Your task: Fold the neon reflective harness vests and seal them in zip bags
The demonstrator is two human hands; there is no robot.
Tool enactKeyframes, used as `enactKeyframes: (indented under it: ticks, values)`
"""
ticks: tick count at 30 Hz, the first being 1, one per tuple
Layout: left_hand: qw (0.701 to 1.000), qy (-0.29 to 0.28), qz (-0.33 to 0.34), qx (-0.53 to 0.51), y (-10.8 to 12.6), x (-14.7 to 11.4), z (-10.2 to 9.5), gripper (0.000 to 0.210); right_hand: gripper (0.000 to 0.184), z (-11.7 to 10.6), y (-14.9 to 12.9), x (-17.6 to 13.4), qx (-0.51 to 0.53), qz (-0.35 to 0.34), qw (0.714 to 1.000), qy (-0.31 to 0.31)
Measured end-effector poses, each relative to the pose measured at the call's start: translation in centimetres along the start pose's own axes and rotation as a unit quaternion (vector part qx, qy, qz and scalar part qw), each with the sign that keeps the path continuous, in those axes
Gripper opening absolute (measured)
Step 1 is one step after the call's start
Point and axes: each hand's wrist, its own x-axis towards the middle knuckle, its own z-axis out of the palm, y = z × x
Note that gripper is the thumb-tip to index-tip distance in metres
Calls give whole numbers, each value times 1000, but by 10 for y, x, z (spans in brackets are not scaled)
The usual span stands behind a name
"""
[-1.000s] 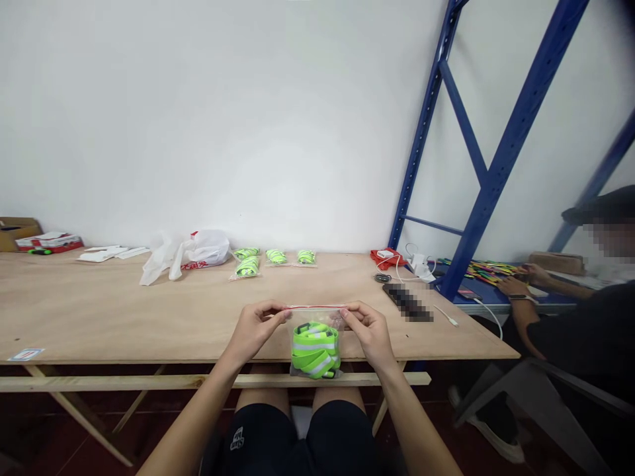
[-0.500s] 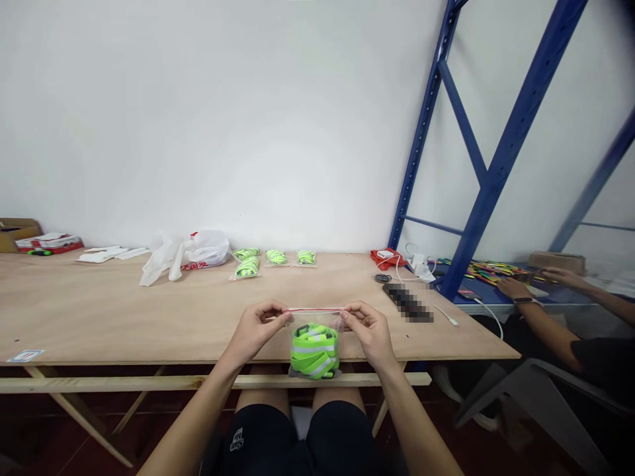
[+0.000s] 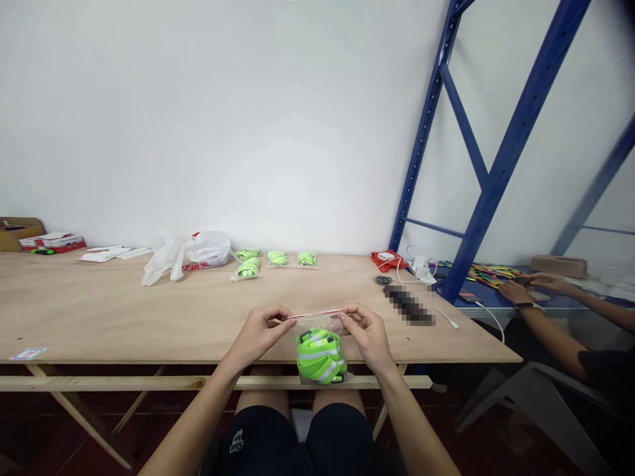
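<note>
A clear zip bag with a red line along its top hangs between my two hands at the table's front edge. Inside it lies a folded neon-green strap with pale reflective stripes and black buckle parts. My left hand pinches the top left corner of the bag between thumb and finger. At the top right corner, my right hand has the same kind of pinch. Whether the seal is fully pressed together I cannot tell.
Several bagged green straps lie by the wall, beside a white plastic bag. On the right are a pixelated dark object, cables, a red cloth and a blue rack post. A co-worker's hands are beyond it.
The bag has shifted slightly right and tilted, its left corner lower than before. My left hand has moved a little right with it. The co-worker's far hand has moved left.
</note>
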Motion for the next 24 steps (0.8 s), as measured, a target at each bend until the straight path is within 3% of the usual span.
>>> enactKeyframes:
  ticks: [5,13,24]
  values:
    - [1000,18,17,6,-2,0,1,27,40,1,-3,-1,-40,-21,999,-31]
    - [1000,14,-9,-13,-2,-2,1,31,33,5,5,0,-83,8,991,-104]
    - [999,-27,15,16,-1,-2,3,23,31,5,-2,-5,-102,-7,991,-82]
